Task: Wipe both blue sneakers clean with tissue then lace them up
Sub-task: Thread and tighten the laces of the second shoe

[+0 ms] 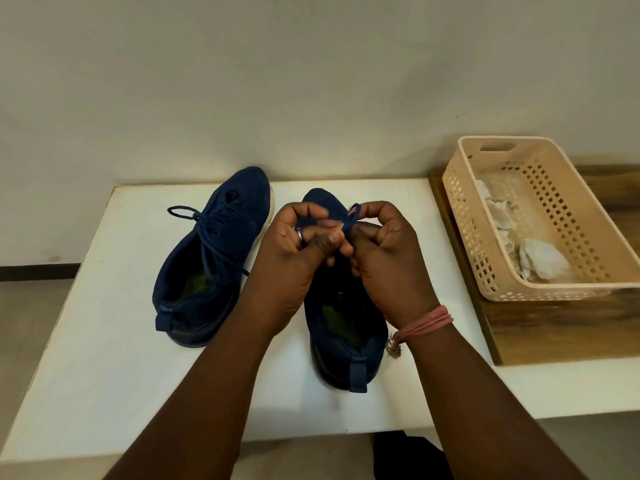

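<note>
Blue lace (349,221) pinched by curled fingers of left hand (294,247) and right hand (384,251), above right sneaker (346,327) on white worktop (104,306). Left sneaker (214,258) beside, laced.

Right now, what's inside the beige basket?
Crumpled white tissues lie inside the beige basket, along its floor toward the near end. The near wall covers the floor just behind it, so anything there is hidden.

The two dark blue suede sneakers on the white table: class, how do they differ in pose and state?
The left dark blue suede sneaker lies tilted on its side, untouched, its lace knotted. The right dark blue suede sneaker stands upright, and both hands, left hand and right hand, pinch its lace. Both point toes toward the wall.
</note>
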